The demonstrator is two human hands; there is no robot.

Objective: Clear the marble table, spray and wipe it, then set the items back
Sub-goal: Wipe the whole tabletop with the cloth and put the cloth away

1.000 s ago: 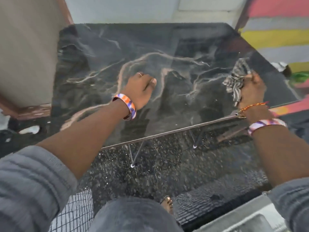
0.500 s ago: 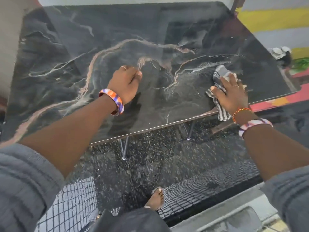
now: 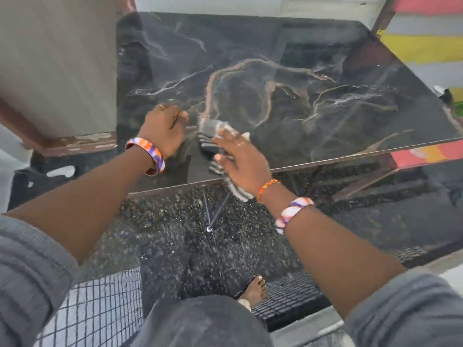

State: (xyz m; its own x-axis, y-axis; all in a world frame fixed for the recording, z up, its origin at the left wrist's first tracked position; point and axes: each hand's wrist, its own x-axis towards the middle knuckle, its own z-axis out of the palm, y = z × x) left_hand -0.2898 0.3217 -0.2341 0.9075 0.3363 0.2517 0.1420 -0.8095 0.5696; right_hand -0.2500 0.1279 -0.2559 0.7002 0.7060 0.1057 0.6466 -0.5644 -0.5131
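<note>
The black marble table with pale and rust veins has nothing standing on its top. A striped black-and-white cloth lies near the table's front edge, one end hanging over it. My right hand presses flat on the cloth with straight fingers. My left hand rests on the marble just left of the cloth, fingers curled under, holding nothing.
A beige wall panel with a brown base stands against the table's left side. Dark speckled floor and thin metal table legs lie below the front edge. My bare foot stands on the floor. Striped coloured fabric is at the right.
My right hand has slid the cloth leftward along the front edge, from the table's right side to beside my left hand. The left hand has stayed planted on the marble.
</note>
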